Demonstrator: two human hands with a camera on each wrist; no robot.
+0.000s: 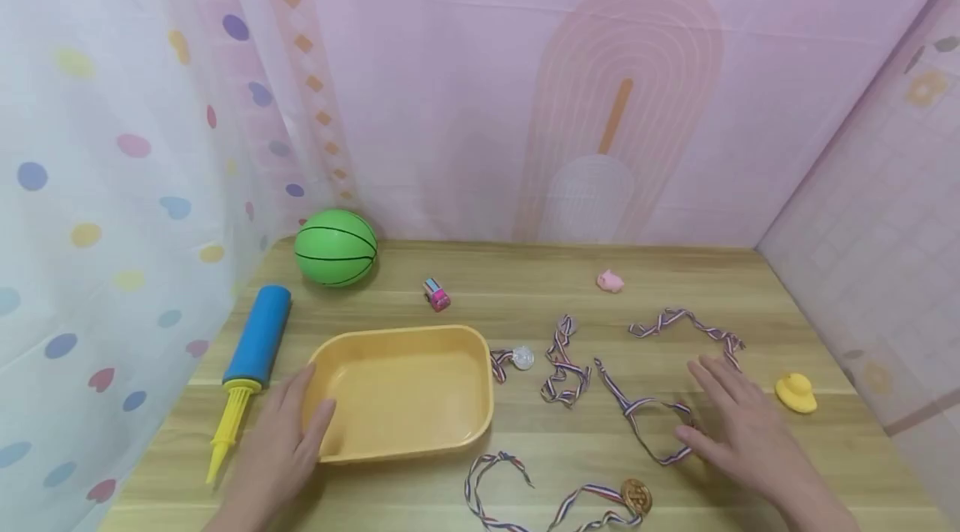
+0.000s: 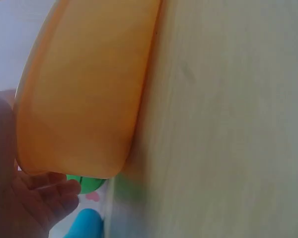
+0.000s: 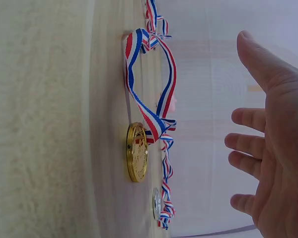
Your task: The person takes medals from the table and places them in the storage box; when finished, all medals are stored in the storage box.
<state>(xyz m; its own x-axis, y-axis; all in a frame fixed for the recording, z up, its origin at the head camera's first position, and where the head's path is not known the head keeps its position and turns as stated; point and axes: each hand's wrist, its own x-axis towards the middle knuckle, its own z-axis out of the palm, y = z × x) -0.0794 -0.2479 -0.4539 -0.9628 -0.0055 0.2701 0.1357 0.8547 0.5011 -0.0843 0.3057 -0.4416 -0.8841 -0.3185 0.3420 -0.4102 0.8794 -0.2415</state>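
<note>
Head view, left hand: this hand [image 1: 281,424] is at the left end of the yellow tray [image 1: 405,394]; the thumb lies over the rim at the near left corner, and the fingers are outside the wall, so the grip is closed around this edge;
Yellow tray: it stands on the table [image 1: 420,494], left of the middle, on the near side;
Right hand: this hand [image 1: 738,424] is on the right, above the striped ribbon [image 1: 633,411]; the fingers are spread and relaxed, and they have hold of nothing;
Medals: the silver medal [image 1: 522,358] lies just beside the tray, to the right; the bronze medal [image 1: 636,497] lies at the near edge, with its ribbon going to the left;
Toys: the green ball [image 1: 336,248] is far left, the toy car [image 1: 437,295] and the pink pig [image 1: 611,281] are far; the yellow duck [image 1: 796,393] is right of the right hand;
Blue pump: it lies [image 1: 258,336] left of the tray;
Left wrist view, tray wall: the fingers, a little bent, are at the end of the tray; how firmly they press, I cannot tell;
Right wrist view, gold medal: it [image 3: 137,152] is on its looped ribbon; the right hand is apart from it, with the thumb wide from the fingers.
</note>
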